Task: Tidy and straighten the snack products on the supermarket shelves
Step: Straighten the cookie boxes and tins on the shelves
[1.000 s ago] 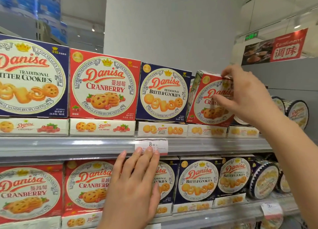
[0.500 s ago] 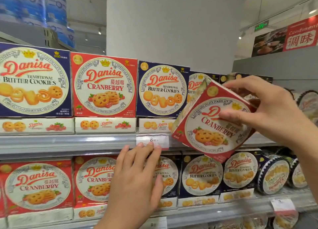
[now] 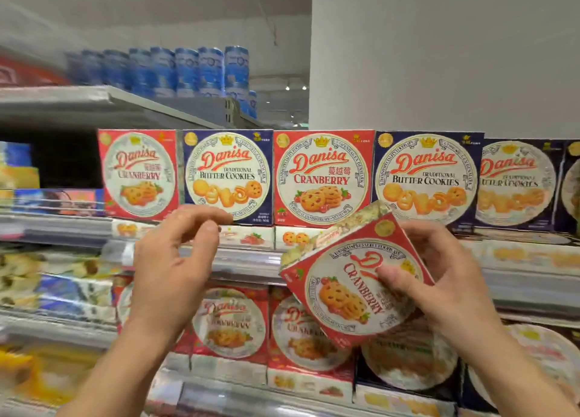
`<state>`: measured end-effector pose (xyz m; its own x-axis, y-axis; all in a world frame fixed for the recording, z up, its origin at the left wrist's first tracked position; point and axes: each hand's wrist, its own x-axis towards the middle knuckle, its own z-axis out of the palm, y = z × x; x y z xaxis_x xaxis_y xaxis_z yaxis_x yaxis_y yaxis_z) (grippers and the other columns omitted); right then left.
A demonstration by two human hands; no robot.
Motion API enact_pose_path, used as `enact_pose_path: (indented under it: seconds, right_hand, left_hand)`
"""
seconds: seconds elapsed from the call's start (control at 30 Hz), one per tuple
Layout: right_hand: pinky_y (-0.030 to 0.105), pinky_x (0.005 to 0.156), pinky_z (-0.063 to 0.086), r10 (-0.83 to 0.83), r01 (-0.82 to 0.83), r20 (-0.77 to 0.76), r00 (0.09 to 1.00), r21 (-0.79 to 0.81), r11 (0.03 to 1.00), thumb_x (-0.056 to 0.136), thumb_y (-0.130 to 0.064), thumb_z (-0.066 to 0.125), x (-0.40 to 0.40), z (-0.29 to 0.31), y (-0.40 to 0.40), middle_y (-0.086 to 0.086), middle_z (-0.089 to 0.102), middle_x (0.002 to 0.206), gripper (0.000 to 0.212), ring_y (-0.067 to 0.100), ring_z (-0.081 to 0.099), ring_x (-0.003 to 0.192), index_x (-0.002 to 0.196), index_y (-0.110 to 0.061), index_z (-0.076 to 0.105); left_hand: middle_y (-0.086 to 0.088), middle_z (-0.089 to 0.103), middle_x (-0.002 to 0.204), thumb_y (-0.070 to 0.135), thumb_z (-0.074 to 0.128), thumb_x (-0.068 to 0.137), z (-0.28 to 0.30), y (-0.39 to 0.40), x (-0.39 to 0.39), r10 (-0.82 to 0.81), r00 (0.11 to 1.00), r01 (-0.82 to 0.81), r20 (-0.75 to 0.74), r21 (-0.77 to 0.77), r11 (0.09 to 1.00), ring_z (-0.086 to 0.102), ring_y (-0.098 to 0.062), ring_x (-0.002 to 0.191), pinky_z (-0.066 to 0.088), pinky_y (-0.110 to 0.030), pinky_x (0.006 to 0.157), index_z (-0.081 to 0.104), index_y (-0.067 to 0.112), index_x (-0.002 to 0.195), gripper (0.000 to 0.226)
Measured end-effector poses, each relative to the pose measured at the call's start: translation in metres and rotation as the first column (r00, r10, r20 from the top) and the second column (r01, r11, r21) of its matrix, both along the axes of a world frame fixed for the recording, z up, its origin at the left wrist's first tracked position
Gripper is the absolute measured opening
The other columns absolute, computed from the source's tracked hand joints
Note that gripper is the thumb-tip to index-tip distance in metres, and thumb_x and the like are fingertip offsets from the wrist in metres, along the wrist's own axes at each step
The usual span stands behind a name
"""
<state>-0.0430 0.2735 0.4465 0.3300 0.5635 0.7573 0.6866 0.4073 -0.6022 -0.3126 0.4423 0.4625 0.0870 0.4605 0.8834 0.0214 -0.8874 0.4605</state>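
Note:
My right hand (image 3: pixel 445 278) grips a red Danisa cranberry cookie box (image 3: pixel 351 278), tilted and held in front of the shelf edge, thumb across its face. My left hand (image 3: pixel 175 266) hovers in the air to its left with fingers loosely curled, holding nothing, just below a blue butter cookies box (image 3: pixel 227 175). The upper shelf row stands upright: a red cranberry box (image 3: pixel 138 172), the blue box, another red cranberry box (image 3: pixel 321 178), then further blue butter cookies boxes (image 3: pixel 426 178). More red cranberry boxes (image 3: pixel 232 325) stand on the shelf below.
The grey shelf rail (image 3: pixel 244 263) runs between the two rows. Blue tins (image 3: pixel 201 68) stand on the top shelf. A white pillar (image 3: pixel 439 52) rises behind. Blurred packs (image 3: pixel 47 278) fill the left section.
My view has swung left along the shelf. The right hand has carried the cranberry box down and left, tilting it further. The left hand has lifted off the lower boxes and now hovers.

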Motion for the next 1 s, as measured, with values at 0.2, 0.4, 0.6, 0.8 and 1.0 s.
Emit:
enact_pose_path:
  seconds: [0.2, 0.4, 0.6, 0.8, 1.0]
  right_hand:
    - [0.016, 0.077, 0.055, 0.025, -0.025, -0.007, 1.0, 0.072, 0.997, 0.07, -0.044, 0.084, -0.018, 0.006, 0.032, -0.013, 0.072, 0.109, 0.049, 0.004, 0.07, 0.098, 0.113, -0.036, 0.063]
    - [0.019, 0.078, 0.056, 0.001, -0.003, 0.021, 1.0, 0.093, 0.996, 0.066, -0.059, 0.086, -0.016, 0.001, 0.034, -0.009, 0.072, 0.11, 0.057, 0.007, 0.071, 0.097, 0.116, -0.042, 0.064]
    - [0.03, 0.078, 0.057, -0.035, 0.033, 0.088, 0.995, 0.017, 0.999, 0.065, -0.067, 0.076, -0.013, 0.0, 0.028, -0.009, 0.07, 0.112, 0.065, 0.01, 0.07, 0.1, 0.121, -0.039, 0.061]
    - [0.038, 0.08, 0.06, -0.035, 0.035, 0.078, 0.996, 0.002, 0.999, 0.064, -0.066, 0.077, -0.012, 0.0, 0.027, -0.01, 0.07, 0.112, 0.062, 0.009, 0.07, 0.101, 0.119, -0.041, 0.061]
    - [0.029, 0.076, 0.059, -0.021, 0.021, 0.051, 0.998, 0.002, 1.0, 0.068, -0.062, 0.081, -0.015, 0.002, 0.027, -0.012, 0.072, 0.11, 0.052, 0.007, 0.071, 0.098, 0.114, -0.046, 0.063]
  left_hand:
    - [0.005, 0.069, 0.119, 0.032, 0.053, 0.092, 0.074, 0.054, -0.016, 0.312, 0.938, -0.273, -0.152, 0.23, 0.934, 0.063, -0.015, 0.11, 0.05, -0.038, 0.098, 0.067, 0.02, 0.123, 0.036]
    - [-0.005, 0.055, 0.145, 0.044, 0.044, 0.088, 0.102, 0.087, 0.009, 0.55, 0.746, -0.374, -0.376, 0.446, 0.813, 0.045, -0.029, 0.135, 0.038, -0.051, 0.112, 0.055, 0.014, 0.142, 0.062]
    - [-0.004, 0.059, 0.139, 0.04, 0.052, 0.089, 0.094, 0.078, 0.014, 0.598, 0.74, -0.445, -0.307, 0.443, 0.778, 0.047, -0.027, 0.13, 0.039, -0.049, 0.106, 0.053, 0.017, 0.14, 0.056]
    - [-0.007, 0.058, 0.13, 0.04, 0.069, 0.087, 0.099, 0.072, 0.004, 0.636, 0.724, -0.462, -0.268, 0.496, 0.735, 0.047, -0.031, 0.122, 0.041, -0.049, 0.1, 0.054, 0.017, 0.137, 0.057]
    - [-0.003, 0.053, 0.126, 0.059, 0.071, 0.08, 0.103, 0.059, -0.014, 0.651, 0.7, -0.452, -0.293, 0.524, 0.722, 0.045, -0.027, 0.119, 0.039, -0.049, 0.094, 0.059, 0.021, 0.132, 0.066]
